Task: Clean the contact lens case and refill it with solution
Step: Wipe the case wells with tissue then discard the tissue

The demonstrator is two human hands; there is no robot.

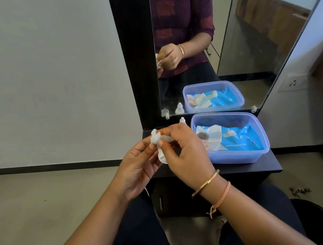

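Observation:
Both hands are raised in front of the dark dressing table [262, 168]. My left hand [139, 167] pinches a small white contact lens case [161, 156] from the left. With curled fingers, my right hand [186, 151] grips a white wipe [155, 138] bunched against the top of the case. Most of the case is hidden by the wipe and my fingers. A small white solution bottle [182, 120] stands on the table behind my right hand, only its top showing.
A clear blue plastic tub [239, 157] holding a blue pack of wet wipes [237, 141] sits on the table to the right. A mirror [198, 47] stands behind it. A small clear cap [254, 109] lies at the mirror's base. My knees are below.

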